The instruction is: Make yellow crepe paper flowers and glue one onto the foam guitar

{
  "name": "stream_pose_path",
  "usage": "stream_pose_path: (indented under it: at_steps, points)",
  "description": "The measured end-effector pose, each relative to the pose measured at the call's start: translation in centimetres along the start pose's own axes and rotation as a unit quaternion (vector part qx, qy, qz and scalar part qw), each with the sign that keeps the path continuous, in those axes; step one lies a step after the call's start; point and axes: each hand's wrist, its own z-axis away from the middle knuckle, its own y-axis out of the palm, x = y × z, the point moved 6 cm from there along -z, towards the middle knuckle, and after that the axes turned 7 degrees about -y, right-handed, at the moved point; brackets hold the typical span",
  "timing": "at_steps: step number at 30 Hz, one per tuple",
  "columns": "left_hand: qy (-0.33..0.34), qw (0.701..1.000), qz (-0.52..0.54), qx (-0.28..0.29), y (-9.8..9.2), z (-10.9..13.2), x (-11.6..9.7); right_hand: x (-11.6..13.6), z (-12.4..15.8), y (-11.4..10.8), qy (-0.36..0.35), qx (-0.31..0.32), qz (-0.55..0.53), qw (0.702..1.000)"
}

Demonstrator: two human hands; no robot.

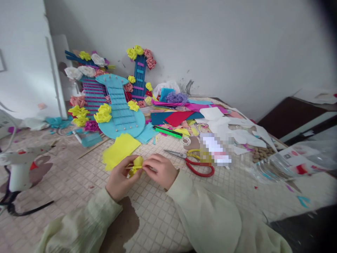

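Note:
Between both hands is a small piece of yellow craft paper [138, 162], partly rolled or folded around what looks like a thin stick. My left hand [122, 177] pinches it from the left, thumb below and fingers above. From the right, my right hand [161, 170] grips its edge with the fingertips pressed together. A stack of yellow paper sheets [119, 149] lies just behind my left hand. Scissors with red and yellow handles [200, 172] rest on the table to the right of my right hand.
A white glue gun [19, 168] stands at the left. Behind the hands, a light blue guitar-shaped craft [121, 109] with yellow paper flowers leans among others. A green utility knife [168, 132], paper scraps [223, 123] and a clear plastic bottle [286, 165] lie to the right.

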Motion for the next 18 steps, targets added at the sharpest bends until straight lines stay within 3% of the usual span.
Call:
stream_pose_path:
  at_steps: [4,10,18]
  points:
    - [0.007,1.0,0.004,0.002,0.1,-0.1,0.4,-0.4,-0.1,0.0,0.011,-0.015,-0.027,0.999]
    - [-0.037,0.998,0.031,0.04,-0.1,-0.4,0.5,-1.1,-0.3,-0.3,0.067,-0.019,-0.061,0.996]
    - [-0.06,0.997,0.049,0.023,-0.4,-0.3,1.1,-1.1,-0.1,0.1,0.069,-0.005,-0.067,0.995]
